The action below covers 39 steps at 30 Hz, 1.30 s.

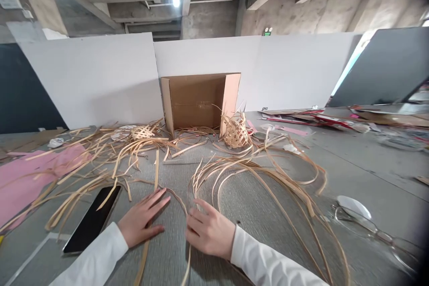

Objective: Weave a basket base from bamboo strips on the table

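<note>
My left hand (142, 219) lies flat on the grey surface, fingers stretched out. Under it runs a flat bamboo strip (143, 261), coming out beyond the fingertips. A thin curved strip (177, 196) leads from the left fingertips towards my right hand (212, 231). That hand has its fingers curled in a pinch around a thin bamboo strip (187, 263), whose end hangs down towards me; its exact hold is partly hidden. Just past the right hand, a bundle of long bent strips (254, 165) arcs off to the right. A black phone (92, 219) rests beside my left wrist.
An open cardboard box (197, 103) stands against the white partition (284, 67). Woven pieces sit by it, a rounded basket form (236, 132) and a flatter one (142, 132). Pink paper (40, 174) and loose strips lie left. Glasses (382, 234) are at right.
</note>
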Tool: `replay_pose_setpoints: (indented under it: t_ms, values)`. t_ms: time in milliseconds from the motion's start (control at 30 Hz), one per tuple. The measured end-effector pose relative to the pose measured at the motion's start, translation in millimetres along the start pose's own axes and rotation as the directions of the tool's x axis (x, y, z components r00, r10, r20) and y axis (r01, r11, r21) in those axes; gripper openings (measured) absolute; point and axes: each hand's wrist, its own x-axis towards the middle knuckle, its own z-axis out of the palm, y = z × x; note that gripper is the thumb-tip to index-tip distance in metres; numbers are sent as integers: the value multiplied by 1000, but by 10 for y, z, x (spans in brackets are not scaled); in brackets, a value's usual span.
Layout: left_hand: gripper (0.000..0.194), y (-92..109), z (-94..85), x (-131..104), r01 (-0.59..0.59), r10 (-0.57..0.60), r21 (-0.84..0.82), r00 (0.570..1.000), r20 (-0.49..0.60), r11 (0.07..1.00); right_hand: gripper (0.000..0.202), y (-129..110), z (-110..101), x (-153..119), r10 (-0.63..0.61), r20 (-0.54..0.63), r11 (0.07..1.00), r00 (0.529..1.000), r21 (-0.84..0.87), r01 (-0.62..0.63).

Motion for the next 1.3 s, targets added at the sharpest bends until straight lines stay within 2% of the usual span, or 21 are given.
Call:
replay_pose_setpoints:
  t_ms: [67,133,233,300,400,500,633,700,800,867,967,1067,1133,1300]
  values:
    - [62,1,21,-5,29,-29,-19,1000,1,999,23,61,-54,12,24,-79,999,997,-33,-26]
    - [61,-1,36,-10,38,-38,-31,999,1,999,23,171,-122,-4,120,-118,991,986,-40,-126]
    - [60,3,40,-14,17,-18,-40,1000,-9,999,22,357,-191,-64,325,-129,944,937,-9,-329]
    - [60,11,34,-14,1,-2,-43,1000,-16,999,21,424,-196,-89,405,-119,913,907,5,-407]
    - [64,21,35,-10,-24,23,-49,999,-32,998,18,351,-135,-46,369,-59,929,928,58,-366]
    - [66,22,50,-5,-65,63,-37,997,-54,997,17,105,40,61,284,24,951,958,117,-285]
    - [56,21,60,3,-138,138,14,989,-51,990,18,-206,345,150,188,76,964,979,175,-199]
    - [52,27,61,7,-147,148,46,989,-27,988,13,-279,412,160,129,117,957,985,245,-154]
    - [48,45,66,10,-116,114,101,993,17,988,8,-296,359,148,64,203,931,977,339,-132]
    - [47,57,70,7,-86,83,141,996,32,986,17,-263,283,128,99,244,918,965,352,-183]
    - [47,75,75,-9,-51,51,180,999,9,982,22,-177,222,86,242,286,920,927,235,-313]
    - [47,100,86,-31,-20,29,174,998,-49,985,13,-107,237,47,321,350,926,880,77,-369]
    - [50,126,95,-40,-6,18,169,998,-68,986,11,-103,254,33,299,391,936,870,55,-347]
    - [67,193,87,-21,82,-70,142,994,-88,986,15,-175,220,48,231,424,944,876,122,-308]
